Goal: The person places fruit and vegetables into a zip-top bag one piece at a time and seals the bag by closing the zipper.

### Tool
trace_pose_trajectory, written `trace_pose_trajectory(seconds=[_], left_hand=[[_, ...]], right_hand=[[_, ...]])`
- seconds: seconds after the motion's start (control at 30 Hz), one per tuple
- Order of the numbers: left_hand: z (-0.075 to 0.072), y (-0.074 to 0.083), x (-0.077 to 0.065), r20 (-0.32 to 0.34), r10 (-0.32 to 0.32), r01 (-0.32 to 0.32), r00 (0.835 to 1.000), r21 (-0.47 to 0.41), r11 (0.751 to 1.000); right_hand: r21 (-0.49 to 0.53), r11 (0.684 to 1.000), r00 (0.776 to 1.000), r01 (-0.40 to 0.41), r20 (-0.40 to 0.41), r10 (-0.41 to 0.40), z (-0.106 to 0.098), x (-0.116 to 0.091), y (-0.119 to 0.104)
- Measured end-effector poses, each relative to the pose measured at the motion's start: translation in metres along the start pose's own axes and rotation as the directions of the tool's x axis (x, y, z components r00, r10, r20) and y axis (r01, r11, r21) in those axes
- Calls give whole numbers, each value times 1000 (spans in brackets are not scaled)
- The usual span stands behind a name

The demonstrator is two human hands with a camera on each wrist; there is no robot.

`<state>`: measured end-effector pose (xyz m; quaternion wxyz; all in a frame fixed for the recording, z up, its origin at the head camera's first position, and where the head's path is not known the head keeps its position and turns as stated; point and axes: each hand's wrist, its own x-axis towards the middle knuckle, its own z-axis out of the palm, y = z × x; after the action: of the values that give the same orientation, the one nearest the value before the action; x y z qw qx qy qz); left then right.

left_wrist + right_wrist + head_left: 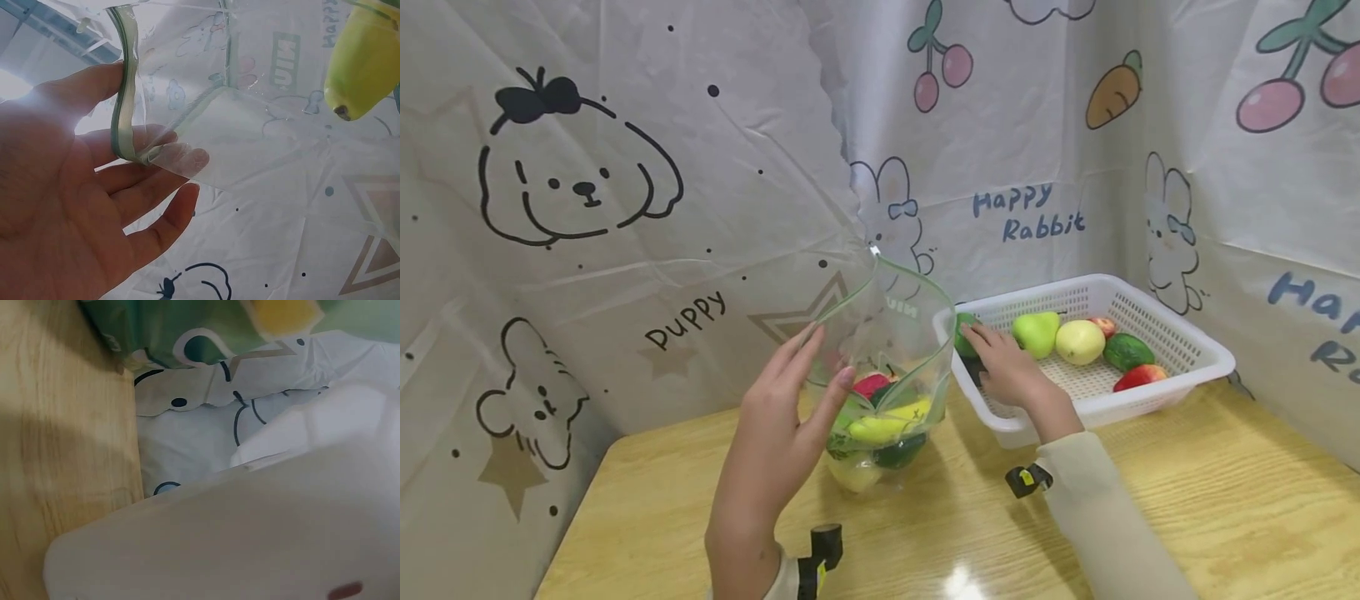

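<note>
A clear zip bag with a green rim stands on the table, its mouth wide. Inside it a yellow banana lies with red and green produce. My left hand is at the bag's left rim; in the left wrist view, relaxed fingers touch the plastic, some seen through it. Over the left end of a white basket, my right hand has its fingertips on a round green item. A dark item lies beneath that hand. Its thumb is hidden, and the right wrist view does not show the hand.
The basket also holds a green pear, a pale round fruit, a small red fruit, a green cucumber-like piece and a red-yellow fruit. Printed white cloth hangs behind the wooden table.
</note>
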<state>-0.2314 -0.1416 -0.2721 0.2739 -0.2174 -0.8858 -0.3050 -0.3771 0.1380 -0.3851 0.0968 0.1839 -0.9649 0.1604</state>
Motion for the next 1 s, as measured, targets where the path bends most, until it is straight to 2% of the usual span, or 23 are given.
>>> trace_pose_trajectory(seconds=[0.17, 0.27, 0.37, 0.43, 0.63, 0.83, 1.0], left_hand=[[0, 2, 1, 10, 0, 0, 1000, 4, 1000], [0, 2, 1, 13, -4, 4, 1000, 6, 1000], [0, 2, 1, 15, -5, 5, 1000, 5, 1000], [-1, 2, 1, 16, -6, 6, 1000, 7, 1000], [-1, 0, -1, 21, -15, 15, 1000, -3, 1000], [0, -2, -2, 17, -9, 9, 1000, -22, 1000], [-2, -3, -1, 10, 1, -1, 1000, -22, 1000]], right_hand=[[-54, 998, 997, -21, -70, 17, -1, -1, -2], [-54, 998, 998, -36, -55, 33, 0, -1, -2], [-13, 1000, 1000, -28, -10, 28, 1, 0, -2], [-1, 1000, 1000, -18, -7, 18, 2, 1, -2], [-38, 999, 996, -2, -93, -2, 2, 3, -5], [-124, 991, 999, 53, 17, -51, -9, -3, -7], [-90, 991, 984, 99, 157, -84, -27, 1, -7]])
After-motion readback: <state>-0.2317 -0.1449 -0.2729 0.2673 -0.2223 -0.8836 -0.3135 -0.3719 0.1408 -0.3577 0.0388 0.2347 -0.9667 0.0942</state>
